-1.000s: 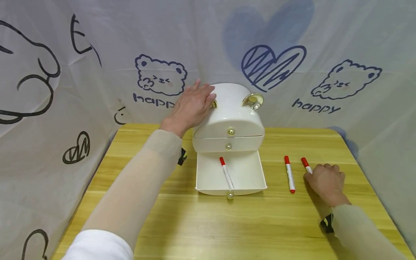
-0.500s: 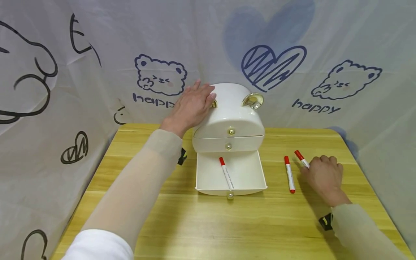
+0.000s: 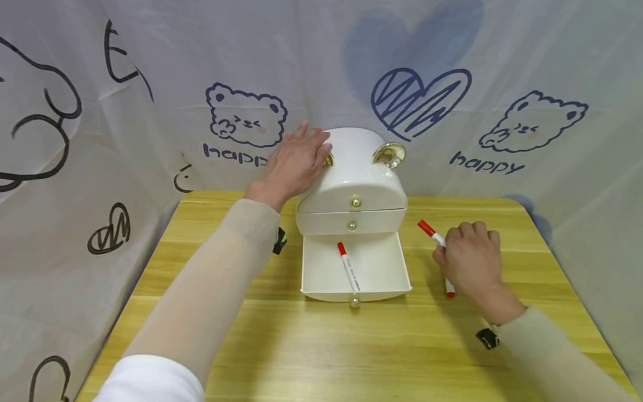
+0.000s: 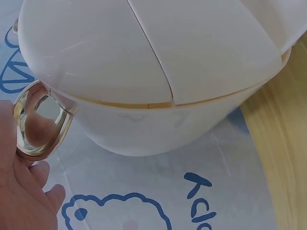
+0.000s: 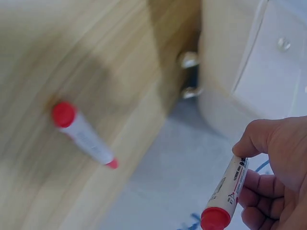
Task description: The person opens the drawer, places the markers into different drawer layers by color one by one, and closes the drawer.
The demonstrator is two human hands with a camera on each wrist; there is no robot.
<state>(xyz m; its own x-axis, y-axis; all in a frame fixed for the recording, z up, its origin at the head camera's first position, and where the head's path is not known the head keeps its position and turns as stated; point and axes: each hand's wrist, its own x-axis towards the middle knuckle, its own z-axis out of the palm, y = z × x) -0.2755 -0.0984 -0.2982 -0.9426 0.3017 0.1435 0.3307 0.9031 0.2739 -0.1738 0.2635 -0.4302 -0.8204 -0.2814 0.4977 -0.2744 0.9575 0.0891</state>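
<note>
A white box with small drawers (image 3: 354, 173) stands at the table's back, two gold ears on its top. Its bottom drawer (image 3: 384, 268) is pulled out, and a red-capped marker (image 3: 349, 265) lies inside, slanted toward the front knob. My left hand (image 3: 296, 164) rests with extended fingers on the box's upper left, right beside the gold ear (image 4: 60, 117). Between thumb and fingers, my right hand (image 3: 472, 262) pinches a second white marker (image 5: 230, 184) with its red cap pointing up-left. Below that hand, a third marker (image 5: 88, 139) lies on the table, partly covered in the head view.
The wooden table (image 3: 321, 352) spreads in front of the box. A white cloth (image 3: 427, 44) with drawn bears and hearts hangs close behind it and along both sides. The middle drawer (image 3: 374, 222) and top one are closed.
My right hand has lifted its marker and carried it left, over the marker on the table. The left hand stays on the box.
</note>
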